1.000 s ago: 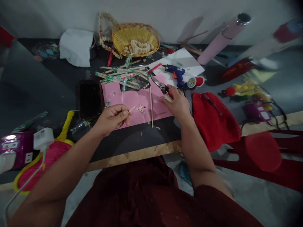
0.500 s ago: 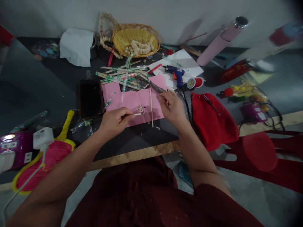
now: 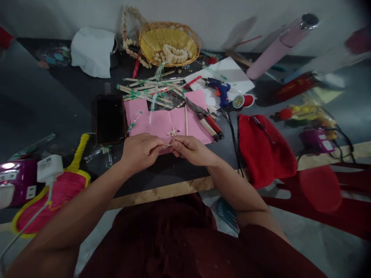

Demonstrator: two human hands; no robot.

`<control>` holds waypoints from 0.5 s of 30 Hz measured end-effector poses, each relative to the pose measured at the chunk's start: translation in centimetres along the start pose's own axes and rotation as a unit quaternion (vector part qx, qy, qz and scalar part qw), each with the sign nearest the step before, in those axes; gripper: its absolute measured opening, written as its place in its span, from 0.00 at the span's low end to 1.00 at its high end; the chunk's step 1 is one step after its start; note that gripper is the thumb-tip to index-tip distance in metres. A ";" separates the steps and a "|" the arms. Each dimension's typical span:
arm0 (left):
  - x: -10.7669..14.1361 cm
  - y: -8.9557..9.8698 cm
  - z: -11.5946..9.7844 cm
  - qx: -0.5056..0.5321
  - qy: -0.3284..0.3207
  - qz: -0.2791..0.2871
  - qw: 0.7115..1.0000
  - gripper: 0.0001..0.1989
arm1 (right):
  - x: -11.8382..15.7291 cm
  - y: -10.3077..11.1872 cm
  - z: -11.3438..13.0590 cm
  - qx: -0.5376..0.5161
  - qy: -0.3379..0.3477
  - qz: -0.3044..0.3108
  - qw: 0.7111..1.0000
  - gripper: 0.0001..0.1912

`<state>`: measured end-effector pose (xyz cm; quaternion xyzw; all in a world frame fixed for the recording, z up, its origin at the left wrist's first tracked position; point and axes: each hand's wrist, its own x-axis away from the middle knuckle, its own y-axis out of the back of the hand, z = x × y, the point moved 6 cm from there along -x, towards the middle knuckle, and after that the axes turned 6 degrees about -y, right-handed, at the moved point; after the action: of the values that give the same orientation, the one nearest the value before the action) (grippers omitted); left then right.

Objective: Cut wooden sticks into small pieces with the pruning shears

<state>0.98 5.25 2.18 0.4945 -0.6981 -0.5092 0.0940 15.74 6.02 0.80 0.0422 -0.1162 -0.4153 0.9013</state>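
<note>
The thumb and fingers of the left hand [image 3: 142,152] are pinched together on a short pale stick [image 3: 167,146]; those of the right hand [image 3: 193,150], likewise closed, grip its other end. Just beyond the fingertips, small pale pieces [image 3: 173,132] lie on pink paper [image 3: 155,121]. Beyond the right fingers lie a longer stick [image 3: 186,119] and pruning shears [image 3: 205,119]; beyond the left, a dark phone [image 3: 110,119]; farthest, a yellow basket [image 3: 152,40]

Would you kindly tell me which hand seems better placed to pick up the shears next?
Probably the right hand: it is nearer the shears, whose handles lie on its side. The left hand is farther off. Both seem to pinch a small pale piece between them.
</note>
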 end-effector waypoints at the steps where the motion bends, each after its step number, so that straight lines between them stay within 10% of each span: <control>1: 0.0 0.1 0.0 0.009 0.006 -0.002 1.000 0.08 | 0.0 -0.1 -0.1 -0.017 0.007 0.003 1.000 0.19; 15: -0.2 1.3 -0.4 0.105 0.063 -0.060 0.991 0.06 | 0.2 -0.8 0.2 -0.188 0.035 0.038 0.981 0.18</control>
<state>0.57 5.11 3.46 0.5737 -0.7094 -0.4057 0.0553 15.21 5.33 0.86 -0.1182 -0.0059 -0.3936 0.9116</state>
